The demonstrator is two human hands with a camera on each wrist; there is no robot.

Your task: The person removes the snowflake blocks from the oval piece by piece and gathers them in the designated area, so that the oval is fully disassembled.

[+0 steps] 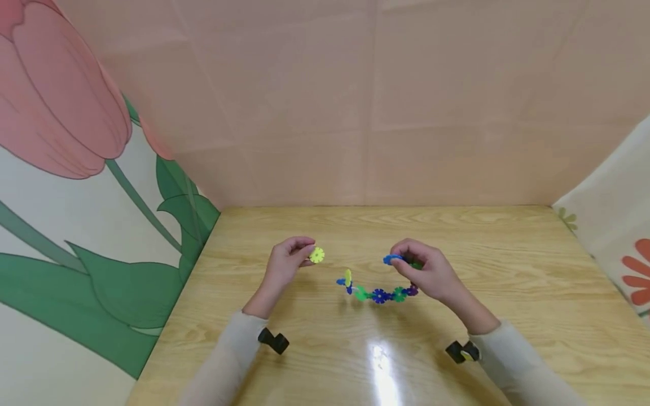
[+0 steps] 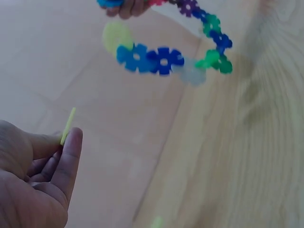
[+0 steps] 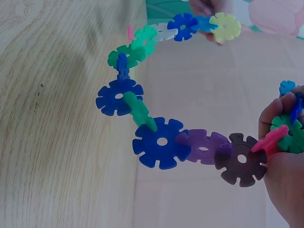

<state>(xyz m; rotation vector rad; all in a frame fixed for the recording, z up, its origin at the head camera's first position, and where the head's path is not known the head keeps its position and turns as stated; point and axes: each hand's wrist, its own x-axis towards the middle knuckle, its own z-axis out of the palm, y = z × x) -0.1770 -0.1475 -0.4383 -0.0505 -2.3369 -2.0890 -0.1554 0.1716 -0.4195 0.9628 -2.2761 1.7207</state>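
Note:
Between thumb and fingers my left hand (image 1: 284,264) pinches a loose yellow notched disc (image 1: 317,255), seen edge-on in the left wrist view. My right hand (image 1: 428,272) grips one end of a chain of interlocking snowflake discs (image 1: 379,296). Blue, green, purple, pink, white and yellow discs make up this chain, which sags in a curve between the hands. A light blue disc (image 1: 391,259) sticks out from the right fingertips. At the chain's free end is a yellow disc (image 3: 225,27), apart from the one in my left hand. The right fingers partly hide the held discs.
Beneath both hands lies a wood-grain table (image 1: 244,225). A pink sheet (image 1: 304,113) hangs along its far edge, with a tulip-print panel (image 1: 122,293) at the left and a flower-print cloth (image 1: 609,225) at the right. Each wrist wears a small black camera.

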